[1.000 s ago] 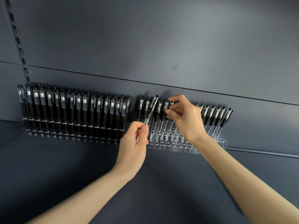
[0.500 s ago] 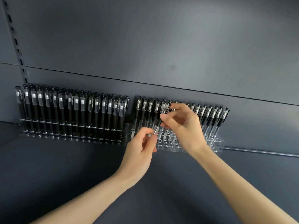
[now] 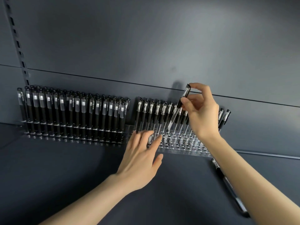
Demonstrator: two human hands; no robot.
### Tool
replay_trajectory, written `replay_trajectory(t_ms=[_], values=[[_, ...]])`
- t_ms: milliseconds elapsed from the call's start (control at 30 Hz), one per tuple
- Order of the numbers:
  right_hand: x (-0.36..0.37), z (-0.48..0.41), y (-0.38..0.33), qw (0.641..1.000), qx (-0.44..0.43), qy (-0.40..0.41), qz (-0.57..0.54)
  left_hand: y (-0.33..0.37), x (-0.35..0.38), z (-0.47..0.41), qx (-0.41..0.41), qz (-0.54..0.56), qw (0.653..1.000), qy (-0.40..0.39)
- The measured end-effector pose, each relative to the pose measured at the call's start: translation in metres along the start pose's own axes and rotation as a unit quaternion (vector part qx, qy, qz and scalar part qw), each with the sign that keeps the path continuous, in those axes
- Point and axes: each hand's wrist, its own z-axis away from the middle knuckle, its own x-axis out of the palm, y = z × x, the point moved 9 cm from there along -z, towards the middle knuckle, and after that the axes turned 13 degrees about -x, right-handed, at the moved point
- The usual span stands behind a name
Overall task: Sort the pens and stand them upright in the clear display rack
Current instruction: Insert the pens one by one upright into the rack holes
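Note:
My right hand [image 3: 201, 111] pinches a clear-barrelled black-capped pen [image 3: 179, 108] by its cap, lifted and tilted above the clear display rack [image 3: 183, 148]. The rack's back rows hold several similar black-capped pens [image 3: 151, 111] standing upright; its front holes show empty. My left hand [image 3: 141, 158] lies flat with straight fingers, fingertips touching the rack's front left. A second rack at the left holds several black pens with frosted caps [image 3: 73, 111]. My right hand and forearm hide part of the rack's right side.
One loose black pen [image 3: 227, 182] lies on the dark shelf beside my right forearm, in front of the rack's right end. A dark back panel rises behind the racks, with a slotted upright [image 3: 17, 43] at the left.
My left hand has let go of the pen it pinched and now lies flat against the rack. My right hand has taken a pen by its cap and raised it.

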Motion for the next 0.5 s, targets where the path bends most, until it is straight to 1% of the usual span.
replay_trajectory(t_ms=[133,300,500], values=[[0.009,0.005,0.008,1.000,-0.003,-0.001,0.000,-0.002,0.006,-0.001,0.003,-0.038,0.999,-0.008],[0.016,0.007,0.011,1.000,-0.003,-0.011,-0.009,-0.002,0.007,-0.001,0.007,-0.049,0.999,-0.006],[0.031,0.013,0.014,0.998,-0.002,-0.067,-0.001,-0.002,0.005,0.000,0.006,-0.044,0.999,-0.002]])
